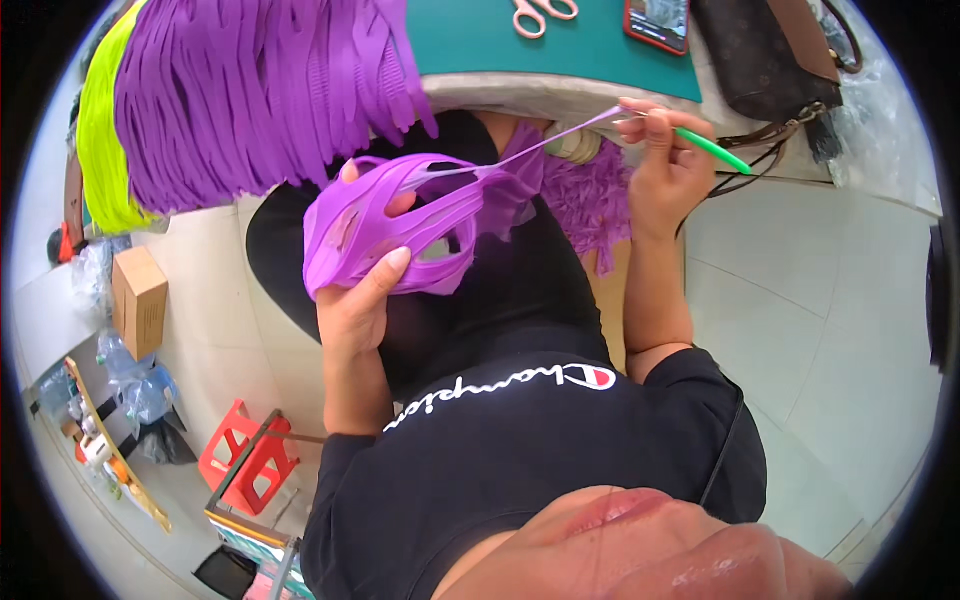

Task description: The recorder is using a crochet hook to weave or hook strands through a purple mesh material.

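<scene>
A bundle of stretchy purple fabric strips [380,235] is draped around my left hand [362,305]. My left thumb presses on its near side, and fingertips poke through gaps between the strips. One thin purple strand is pulled taut from the bundle up to my right hand [665,150]. That hand pinches a slim tool with a green handle [715,150], its fine tip by the end of the strand. Whether the tip hooks the strand is too small to tell.
Many purple strips [260,90] and lime-yellow strips [105,140] hang over the table edge at far left. On the green mat [480,45] lie scissors [530,20] and a phone [658,22]. A brown bag [765,60] is at far right. Purple scraps [595,200] lie below my right forearm; a red stool [250,465] stands left.
</scene>
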The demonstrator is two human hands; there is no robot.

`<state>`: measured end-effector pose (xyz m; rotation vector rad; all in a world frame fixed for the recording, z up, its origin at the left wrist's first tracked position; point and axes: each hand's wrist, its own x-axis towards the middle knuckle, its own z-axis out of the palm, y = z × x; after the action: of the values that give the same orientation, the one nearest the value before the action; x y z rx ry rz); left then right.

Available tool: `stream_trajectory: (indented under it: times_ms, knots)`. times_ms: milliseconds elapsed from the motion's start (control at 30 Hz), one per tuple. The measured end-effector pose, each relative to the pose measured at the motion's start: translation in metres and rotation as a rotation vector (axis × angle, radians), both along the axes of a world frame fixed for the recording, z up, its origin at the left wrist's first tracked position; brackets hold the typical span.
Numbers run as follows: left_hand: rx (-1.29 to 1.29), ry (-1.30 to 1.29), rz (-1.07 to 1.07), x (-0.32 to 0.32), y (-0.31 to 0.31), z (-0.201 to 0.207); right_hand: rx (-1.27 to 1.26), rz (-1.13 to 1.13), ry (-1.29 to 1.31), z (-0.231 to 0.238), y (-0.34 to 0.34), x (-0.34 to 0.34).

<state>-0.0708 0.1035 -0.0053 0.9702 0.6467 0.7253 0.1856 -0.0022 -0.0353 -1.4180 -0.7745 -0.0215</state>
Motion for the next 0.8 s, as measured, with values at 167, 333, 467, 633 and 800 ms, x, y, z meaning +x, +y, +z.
stream_trajectory:
  times_ms: [167, 333, 467, 633, 800]
  knots:
    - [-0.030, -0.108, -0.015, 0.014, 0.000, 0.004, 0.047, 0.034, -0.037, 0.007, -0.010, 0.003]
    - [-0.052, -0.117, -0.015, 0.011, 0.000, -0.010, 0.083, 0.600, 0.300, 0.009, -0.012, -0.020]
    - [-0.114, -0.103, 0.037, 0.010, -0.002, -0.015, 0.091, 0.674, 0.245, 0.008, 0.014, -0.053]
    - [-0.060, -0.029, 0.080, 0.018, -0.005, -0.006, 0.107, 0.759, 0.243, -0.007, 0.040, -0.073]
    - [-0.073, 0.005, 0.086, 0.013, -0.005, -0.007, 0.105, 0.815, 0.370, -0.013, 0.042, -0.083]
